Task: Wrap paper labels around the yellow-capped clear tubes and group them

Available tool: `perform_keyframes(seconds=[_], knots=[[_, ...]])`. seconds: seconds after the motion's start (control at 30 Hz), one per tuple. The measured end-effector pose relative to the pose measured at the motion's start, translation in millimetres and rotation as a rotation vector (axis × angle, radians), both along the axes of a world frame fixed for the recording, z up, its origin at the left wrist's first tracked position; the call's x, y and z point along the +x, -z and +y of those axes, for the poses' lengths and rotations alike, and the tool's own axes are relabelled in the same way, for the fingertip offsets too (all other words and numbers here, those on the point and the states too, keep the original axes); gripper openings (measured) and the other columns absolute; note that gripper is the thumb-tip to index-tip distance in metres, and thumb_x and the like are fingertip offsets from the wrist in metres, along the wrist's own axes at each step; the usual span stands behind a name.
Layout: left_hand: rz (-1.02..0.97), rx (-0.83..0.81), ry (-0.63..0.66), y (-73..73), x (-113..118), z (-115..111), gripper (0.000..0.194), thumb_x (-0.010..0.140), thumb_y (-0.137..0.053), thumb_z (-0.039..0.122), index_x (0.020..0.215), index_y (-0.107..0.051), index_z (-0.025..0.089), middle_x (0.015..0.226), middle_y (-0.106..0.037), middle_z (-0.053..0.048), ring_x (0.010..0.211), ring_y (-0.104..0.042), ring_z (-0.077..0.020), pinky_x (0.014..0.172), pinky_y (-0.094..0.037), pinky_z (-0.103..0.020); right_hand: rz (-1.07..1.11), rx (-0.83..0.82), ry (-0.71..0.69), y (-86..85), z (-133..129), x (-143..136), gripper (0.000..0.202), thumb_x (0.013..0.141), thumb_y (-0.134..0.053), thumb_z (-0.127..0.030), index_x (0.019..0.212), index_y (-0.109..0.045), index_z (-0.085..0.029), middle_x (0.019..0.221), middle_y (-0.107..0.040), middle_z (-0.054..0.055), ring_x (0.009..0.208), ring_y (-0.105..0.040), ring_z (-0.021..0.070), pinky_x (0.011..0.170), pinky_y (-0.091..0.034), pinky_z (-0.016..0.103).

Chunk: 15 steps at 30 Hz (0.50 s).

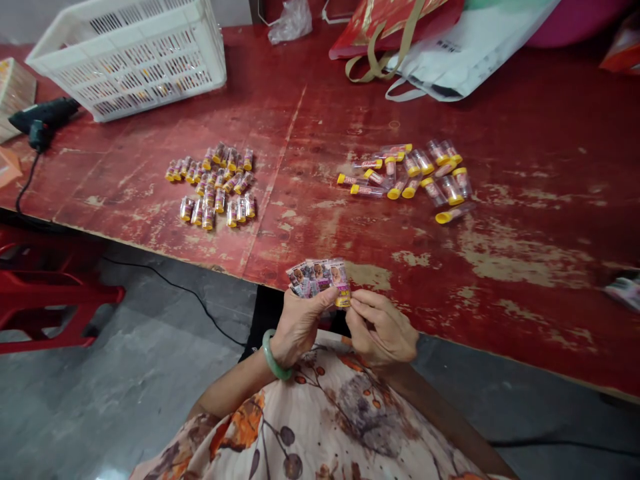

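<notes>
My left hand, with a green bangle at the wrist, is closed around a small fan of printed sleeves over the table's front edge. Its thumb also presses on a clear tube, which has a printed wrap and a yellow end. My right hand has thumb and fingers pinched at the lower right side of that tube, beside its yellow end. The other fingers of this hand are curled in. Part of the sleeves is hidden behind my left thumb.
Small wrapped yellow-capped tubes are grouped on the left of the red table. Clear yellow-capped tubes lie loosely to the right. Farther back are a white plastic crate, a black heat gun and bags. A red stool stands left.
</notes>
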<state>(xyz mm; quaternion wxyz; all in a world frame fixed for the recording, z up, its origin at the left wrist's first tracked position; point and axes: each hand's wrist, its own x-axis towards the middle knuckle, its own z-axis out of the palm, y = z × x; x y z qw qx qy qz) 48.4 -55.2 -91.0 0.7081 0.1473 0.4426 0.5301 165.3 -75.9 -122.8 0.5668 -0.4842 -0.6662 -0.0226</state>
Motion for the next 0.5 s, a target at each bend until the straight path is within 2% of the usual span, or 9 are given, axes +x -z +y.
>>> perform_keyframes(seconds=[0.23,0.5], knots=[[-0.014,-0.024,-0.003,3.3,1.3,-3.4,0.035,0.057,-0.087,0.024,0.087,-0.072,0.015,0.084,-0.073,-0.003,0.073,-0.066,-0.0141,0.074,-0.053,-0.027,0.020,0.010,-0.004,3.4,-0.6,0.3,0.020,0.075,-0.067,-0.004,0.086,-0.063,-0.020,0.085,-0.070,0.002,0.073,-0.070,0.0152,0.064,-0.058,0.026],[-0.040,-0.032,0.006,-1.4,1.3,-0.2,0.036,0.057,-0.087,0.023,0.088,-0.073,0.014,0.085,-0.073,-0.004,0.072,-0.067,-0.0138,0.072,-0.053,-0.026,0.002,-0.008,0.009,0.0,0.5,-1.8,0.020,0.076,-0.066,-0.002,0.085,-0.062,-0.020,0.086,-0.070,0.003,0.072,-0.069,0.0147,0.065,-0.057,0.024]])
